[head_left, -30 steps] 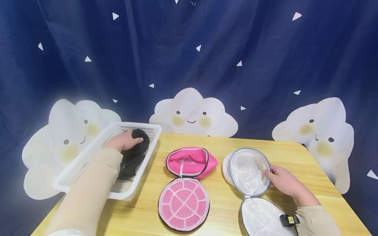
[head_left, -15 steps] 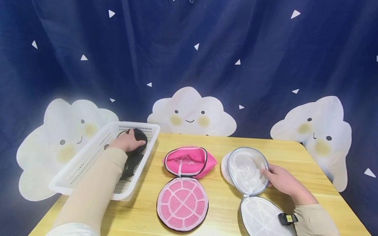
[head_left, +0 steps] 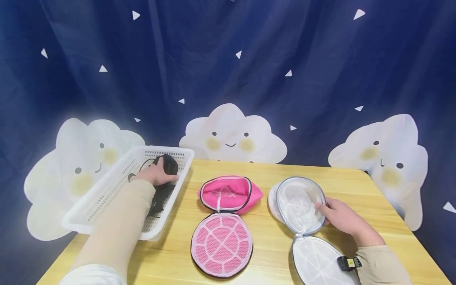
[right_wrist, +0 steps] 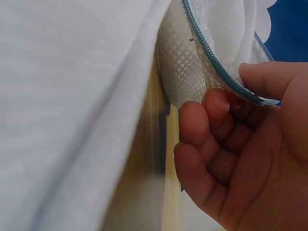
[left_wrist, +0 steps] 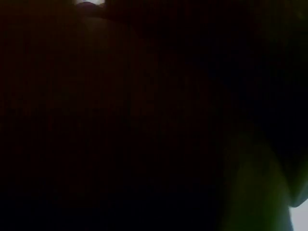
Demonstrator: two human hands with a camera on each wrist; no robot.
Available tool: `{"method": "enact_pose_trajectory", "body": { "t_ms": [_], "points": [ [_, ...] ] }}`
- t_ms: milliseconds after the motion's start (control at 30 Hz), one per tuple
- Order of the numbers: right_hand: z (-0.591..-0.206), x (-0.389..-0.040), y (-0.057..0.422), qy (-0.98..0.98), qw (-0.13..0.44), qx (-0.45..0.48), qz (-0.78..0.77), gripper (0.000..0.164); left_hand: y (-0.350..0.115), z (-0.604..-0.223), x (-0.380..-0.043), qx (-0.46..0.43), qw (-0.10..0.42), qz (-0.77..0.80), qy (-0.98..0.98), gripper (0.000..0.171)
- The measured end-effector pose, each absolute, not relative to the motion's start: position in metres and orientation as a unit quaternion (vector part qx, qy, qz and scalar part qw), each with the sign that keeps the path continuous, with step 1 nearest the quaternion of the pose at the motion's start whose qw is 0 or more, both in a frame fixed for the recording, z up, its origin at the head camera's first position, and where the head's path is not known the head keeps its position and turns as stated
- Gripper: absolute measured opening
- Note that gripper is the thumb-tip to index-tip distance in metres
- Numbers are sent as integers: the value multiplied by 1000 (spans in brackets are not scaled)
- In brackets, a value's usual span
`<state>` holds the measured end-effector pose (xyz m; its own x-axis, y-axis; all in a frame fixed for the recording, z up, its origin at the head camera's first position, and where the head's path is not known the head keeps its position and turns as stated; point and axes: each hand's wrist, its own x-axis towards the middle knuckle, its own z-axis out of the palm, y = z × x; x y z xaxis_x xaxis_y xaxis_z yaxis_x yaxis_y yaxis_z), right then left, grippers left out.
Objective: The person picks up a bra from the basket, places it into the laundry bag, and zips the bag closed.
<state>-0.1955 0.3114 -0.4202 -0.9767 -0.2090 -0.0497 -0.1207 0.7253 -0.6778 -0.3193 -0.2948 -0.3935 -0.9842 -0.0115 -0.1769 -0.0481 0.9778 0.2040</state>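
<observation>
In the head view my left hand [head_left: 154,174] is inside the white basket [head_left: 85,215], resting on a black bra [head_left: 167,163] with a rounded cup and a thin strap. Its thumb and a finger are spread apart over the fabric; the other fingers are hidden. The left wrist view is almost wholly dark. My right hand [head_left: 340,215] pinches the rim of a white mesh laundry bag [head_left: 297,202]. In the right wrist view the thumb [right_wrist: 269,79] lies inside the blue-grey zip edge and the fingers curl outside. The bag's round lid [head_left: 320,263] hangs open toward me.
A pink laundry bag [head_left: 228,196] stands open mid-table, its round mesh lid [head_left: 222,245] flat in front. The wooden table [head_left: 270,253] ends before a dark blue curtain [head_left: 228,51] with cloud prints. A small black device [head_left: 348,263] sits at my right sleeve.
My left hand has shifted slightly right over the black bra, its thumb and finger spreading apart. The right hand still holds the white bag's rim in place.
</observation>
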Motion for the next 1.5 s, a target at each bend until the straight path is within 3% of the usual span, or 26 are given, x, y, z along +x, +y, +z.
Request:
{"method": "enact_pose_trajectory", "body": {
  "t_ms": [567, 933, 1500],
  "points": [
    [-427, -193, 316, 921, 64, -85, -376, 30, -295, -403, -324, -28, 113, 124, 986, 126],
    [-427, -193, 313, 914, 75, -83, -390, 30, -298, -402, -321, -17, 123, 141, 982, 113],
    [-424, -195, 311, 905, 86, -82, -407, 30, -299, -398, -319, -24, 117, 138, 983, 107]
  ]
}}
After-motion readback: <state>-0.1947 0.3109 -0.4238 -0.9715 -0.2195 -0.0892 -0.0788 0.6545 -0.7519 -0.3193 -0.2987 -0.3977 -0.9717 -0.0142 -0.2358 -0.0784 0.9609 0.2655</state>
